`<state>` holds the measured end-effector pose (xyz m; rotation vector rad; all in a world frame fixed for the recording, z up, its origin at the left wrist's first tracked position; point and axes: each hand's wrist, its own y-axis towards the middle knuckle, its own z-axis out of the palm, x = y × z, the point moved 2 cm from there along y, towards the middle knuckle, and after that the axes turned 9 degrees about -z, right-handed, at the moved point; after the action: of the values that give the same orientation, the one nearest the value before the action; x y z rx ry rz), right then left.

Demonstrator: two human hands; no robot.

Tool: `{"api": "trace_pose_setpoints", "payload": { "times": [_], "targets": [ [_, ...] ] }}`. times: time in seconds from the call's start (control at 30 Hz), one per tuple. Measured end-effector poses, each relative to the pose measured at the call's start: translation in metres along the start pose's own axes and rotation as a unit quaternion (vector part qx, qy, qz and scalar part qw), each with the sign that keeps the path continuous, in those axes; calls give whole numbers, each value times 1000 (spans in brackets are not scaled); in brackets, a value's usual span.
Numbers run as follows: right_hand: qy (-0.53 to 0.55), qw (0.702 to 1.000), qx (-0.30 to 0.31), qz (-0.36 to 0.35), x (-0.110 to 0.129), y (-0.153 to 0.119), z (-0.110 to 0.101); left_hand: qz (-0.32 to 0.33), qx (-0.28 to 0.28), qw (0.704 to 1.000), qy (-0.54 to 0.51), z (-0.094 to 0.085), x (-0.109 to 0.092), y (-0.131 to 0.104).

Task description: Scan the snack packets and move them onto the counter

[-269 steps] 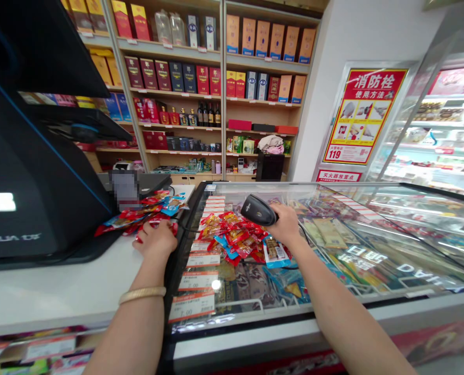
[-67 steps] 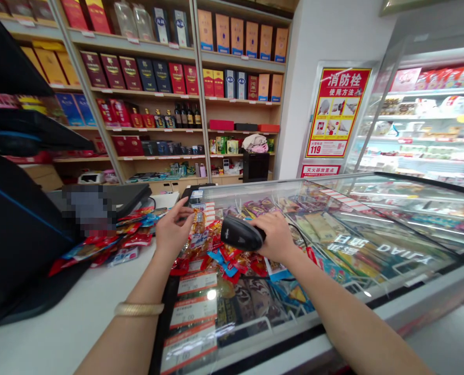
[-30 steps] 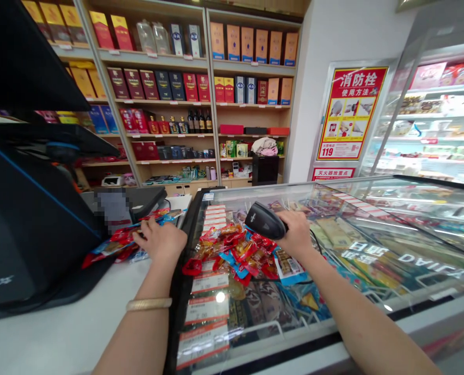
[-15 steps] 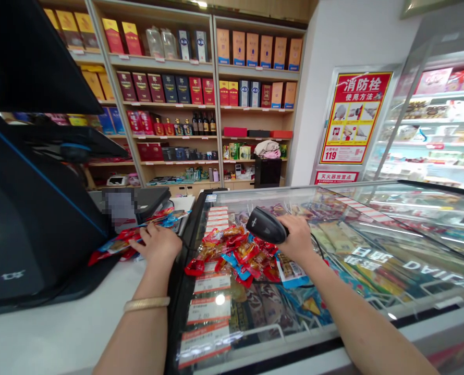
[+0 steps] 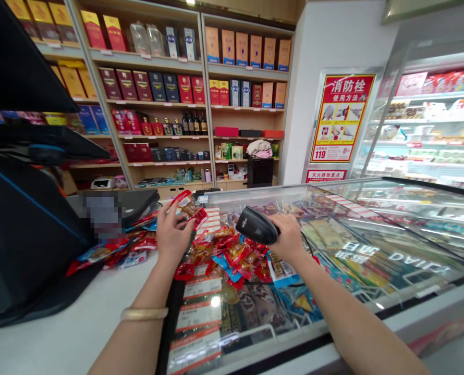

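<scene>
My left hand (image 5: 173,233), with a gold bangle on its wrist, grips a red snack packet (image 5: 190,207) above the freezer's left edge. In my right hand (image 5: 287,237) is a black barcode scanner (image 5: 257,225), its head pointing left over the glass. Beneath the scanner lies a heap of small red and blue snack packets (image 5: 235,258) on the freezer's glass top (image 5: 255,323). Another pile of packets (image 5: 132,242) rests on the white counter (image 5: 110,297), left of my left hand.
A dark checkout machine (image 5: 24,224) stands at the left, with a black device (image 5: 138,200) behind the counter pile. Shelves of boxed bottles (image 5: 177,88) line the back wall. A red fire-hydrant poster (image 5: 343,117) hangs beside a lit display fridge (image 5: 435,114).
My left hand has lifted a red packet from the counter pile and moved right and up with it. My right hand still holds the scanner over the heap. The view has shifted slightly.
</scene>
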<state>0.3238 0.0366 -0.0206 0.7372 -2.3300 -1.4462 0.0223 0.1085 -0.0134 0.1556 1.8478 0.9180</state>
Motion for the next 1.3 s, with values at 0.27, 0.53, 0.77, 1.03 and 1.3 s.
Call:
{"api": "trace_pose_setpoints", "payload": {
  "times": [0.27, 0.53, 0.77, 1.03, 1.3],
  "targets": [
    [26, 1000, 5, -10, 4, 4, -2, 84, 84, 993, -9, 21, -20, -20],
    [12, 999, 47, 24, 0, 4, -2, 102, 111, 988, 32, 26, -28, -26],
    [8, 999, 27, 28, 1, 4, -2, 112, 107, 987, 31, 27, -27, -27],
    [-5, 997, -15, 73, -12, 3, -3, 81, 225, 967, 87, 41, -17, -32],
    [-6, 998, 4, 59, -12, 0, 0, 40, 372, 914, 155, 65, -12, -49]
  ]
}}
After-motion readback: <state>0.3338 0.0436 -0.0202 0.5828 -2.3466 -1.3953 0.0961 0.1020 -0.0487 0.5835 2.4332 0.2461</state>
